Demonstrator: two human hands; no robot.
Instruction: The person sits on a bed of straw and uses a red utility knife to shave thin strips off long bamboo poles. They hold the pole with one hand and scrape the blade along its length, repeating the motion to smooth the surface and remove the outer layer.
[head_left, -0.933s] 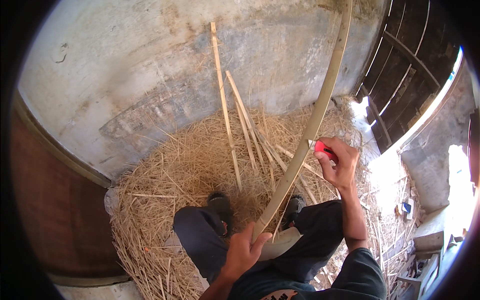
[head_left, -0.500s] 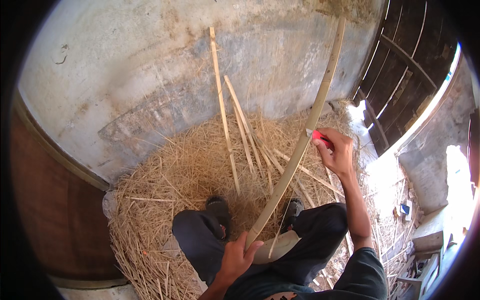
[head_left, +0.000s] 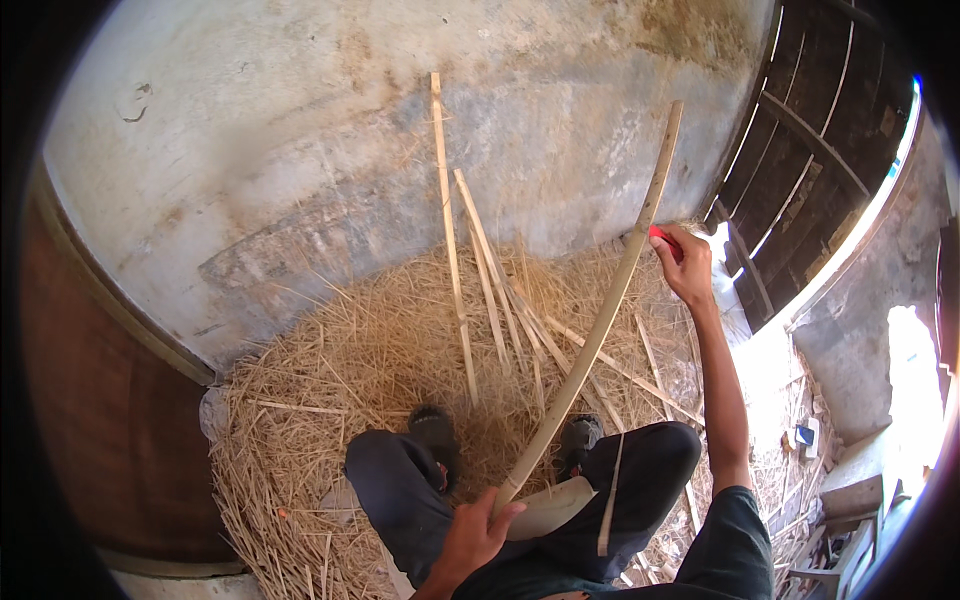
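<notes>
Right hand (head_left: 688, 264) pinches red tool (head_left: 660, 237), now higher on bamboo strip (head_left: 592, 345) | left hand (head_left: 476, 532) clasps near end | I judge paring further along

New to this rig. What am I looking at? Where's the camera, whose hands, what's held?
No machine here: a person works with two bare hands. The view is from a fisheye camera on their head, looking down, so straight edges bend near the rim; picture left is their left.

The left hand grips the near end of a long pale strip. The right hand holds a small red tool at its right edge. Straw-like litter covers the floor, with several slats by the wall.
</notes>
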